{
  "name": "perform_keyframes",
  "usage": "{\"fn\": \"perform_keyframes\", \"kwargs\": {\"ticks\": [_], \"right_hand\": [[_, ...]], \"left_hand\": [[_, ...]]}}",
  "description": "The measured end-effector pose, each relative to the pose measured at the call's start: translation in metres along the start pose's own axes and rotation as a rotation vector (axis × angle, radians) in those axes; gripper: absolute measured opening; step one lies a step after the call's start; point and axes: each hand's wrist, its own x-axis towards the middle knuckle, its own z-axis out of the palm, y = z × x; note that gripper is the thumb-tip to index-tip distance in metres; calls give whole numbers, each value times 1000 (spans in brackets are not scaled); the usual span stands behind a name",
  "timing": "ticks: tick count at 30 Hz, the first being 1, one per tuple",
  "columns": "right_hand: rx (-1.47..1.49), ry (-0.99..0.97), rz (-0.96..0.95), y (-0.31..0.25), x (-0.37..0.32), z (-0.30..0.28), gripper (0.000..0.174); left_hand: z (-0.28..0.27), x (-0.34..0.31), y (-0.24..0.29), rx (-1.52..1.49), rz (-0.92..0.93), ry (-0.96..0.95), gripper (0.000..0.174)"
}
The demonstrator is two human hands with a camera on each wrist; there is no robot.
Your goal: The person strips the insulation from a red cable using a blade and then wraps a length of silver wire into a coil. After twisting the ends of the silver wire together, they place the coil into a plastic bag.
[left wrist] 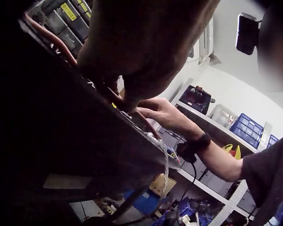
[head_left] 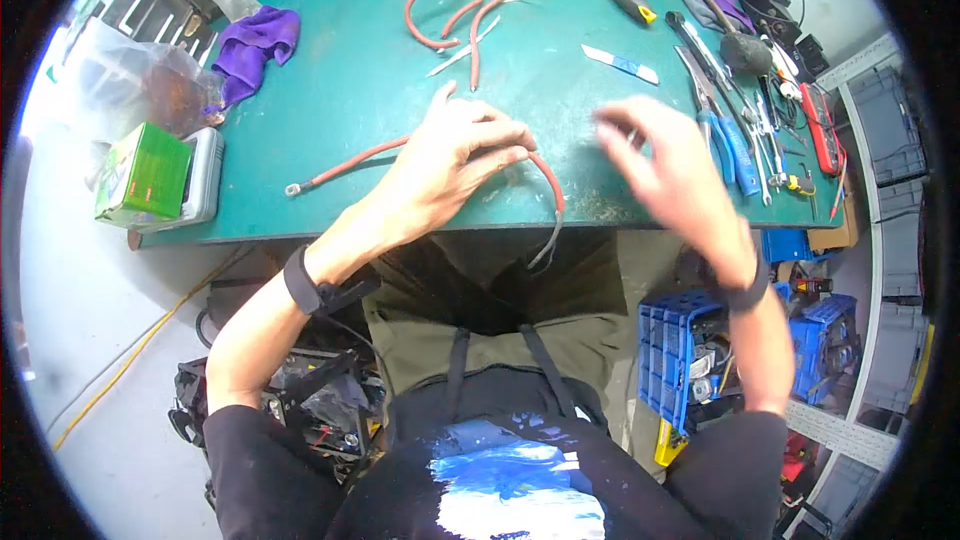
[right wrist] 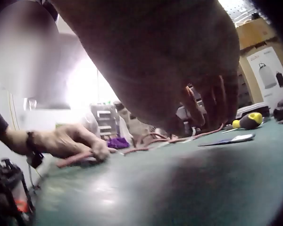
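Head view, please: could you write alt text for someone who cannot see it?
A person's left hand holds a red cable down on a green workbench, while the blurred right hand hovers beside it. Hand tools lie along the right.

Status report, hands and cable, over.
Left hand grips long red insulated cable on green table. Right hand empty, hovering beside it. Nothing in the way.

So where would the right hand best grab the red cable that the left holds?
Probably on the arch of the red cable just right of the left hand, coming from above and the right: that stretch curves free before its end droops over the table edge, and the right hand hovers nearest it.
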Motion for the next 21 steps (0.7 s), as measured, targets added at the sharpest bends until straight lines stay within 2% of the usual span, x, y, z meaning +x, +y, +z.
{"fn": "perform_keyframes", "kwargs": {"ticks": [2, 3, 5, 9, 11, 12, 14, 15, 16, 17, 19, 21], "right_hand": [[113, -17, 64, -31, -28, 7, 16], [217, -42, 197, -46, -42, 13, 18], [290, 35, 230, -56, -62, 31, 23], [401, 55, 208, -63, -74, 46, 29], [469, 47, 159, -63, -75, 54, 24], [474, 53, 153, -62, -74, 57, 24], [816, -52, 237, -61, -75, 62, 18], [821, -51, 232, -64, -75, 61, 18], [936, -52, 322, -69, -74, 58, 17], [1051, -53, 413, -71, -74, 56, 17], [1104, -45, 388, -72, -78, 61, 17], [1153, -38, 370, -73, -80, 63, 18]], "left_hand": [[-4, -3, 4, 21, 51, 22, 13], [-6, -4, 7, 36, 103, 51, 14], [-10, -6, 13, 43, 124, 71, 15], [-21, -10, 25, 110, 171, 76, 18], [-26, -11, 31, 138, 200, 94, 19], [-29, -11, 35, 148, 169, 117, 19], [-31, -14, 45, 162, 135, 138, 19], [-31, -14, 52, 247, 126, 259, 19], [-30, -15, 57, 332, 118, 380, 19], [-28, -20, 63, 341, 119, 379, 19], [-23, -35, 77, 234, 57, 481, 20], [-16, -44, 86, 59, -45, 387, 15]]}}
